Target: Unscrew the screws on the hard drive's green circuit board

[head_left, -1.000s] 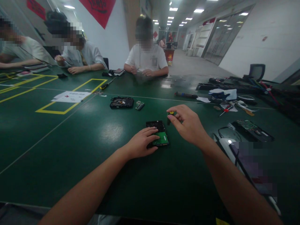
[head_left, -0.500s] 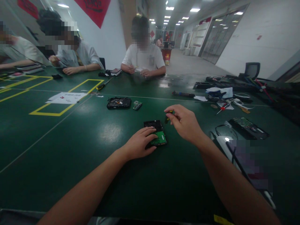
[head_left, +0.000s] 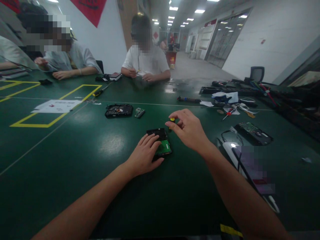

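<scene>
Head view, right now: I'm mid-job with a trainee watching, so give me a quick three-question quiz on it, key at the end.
1. True or false: the left hand rests on the flat black rectangular device with a bright green panel.
2. What does the right hand pinch?
A) a red-handled screwdriver
B) a short yellow-and-black tool
C) a white paper sheet
3. In this view, what lies just right of the black rectangular casing with exposed inner parts?

Key:
1. True
2. B
3. A small green-and-silver circuit board
</scene>
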A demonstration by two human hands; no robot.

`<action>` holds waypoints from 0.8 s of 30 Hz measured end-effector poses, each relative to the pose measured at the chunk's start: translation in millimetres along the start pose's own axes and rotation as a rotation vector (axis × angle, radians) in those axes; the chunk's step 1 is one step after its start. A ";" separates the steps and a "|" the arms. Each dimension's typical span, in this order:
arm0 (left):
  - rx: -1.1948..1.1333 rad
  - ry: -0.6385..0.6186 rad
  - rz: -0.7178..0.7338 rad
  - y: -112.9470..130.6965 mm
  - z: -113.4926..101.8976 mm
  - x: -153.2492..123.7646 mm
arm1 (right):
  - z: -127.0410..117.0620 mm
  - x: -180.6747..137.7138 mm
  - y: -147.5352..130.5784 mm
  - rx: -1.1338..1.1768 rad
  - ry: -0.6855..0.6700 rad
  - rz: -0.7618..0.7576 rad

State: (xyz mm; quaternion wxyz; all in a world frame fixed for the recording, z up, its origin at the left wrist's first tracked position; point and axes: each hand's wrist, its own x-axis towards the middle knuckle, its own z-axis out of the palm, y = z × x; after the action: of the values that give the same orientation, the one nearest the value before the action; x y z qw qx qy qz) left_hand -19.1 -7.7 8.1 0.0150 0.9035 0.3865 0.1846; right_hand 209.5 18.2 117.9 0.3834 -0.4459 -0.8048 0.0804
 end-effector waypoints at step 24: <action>-0.104 -0.006 0.090 -19.0 -2.7 -16.5 | 1.4 1.0 0.7 0.002 -0.016 0.026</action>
State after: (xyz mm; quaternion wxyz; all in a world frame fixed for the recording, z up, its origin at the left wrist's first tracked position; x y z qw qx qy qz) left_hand -43.7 -6.4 2.0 0.0550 0.9185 0.3354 0.2022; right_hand 208.7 19.7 117.2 0.3766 -0.4553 -0.8018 0.0898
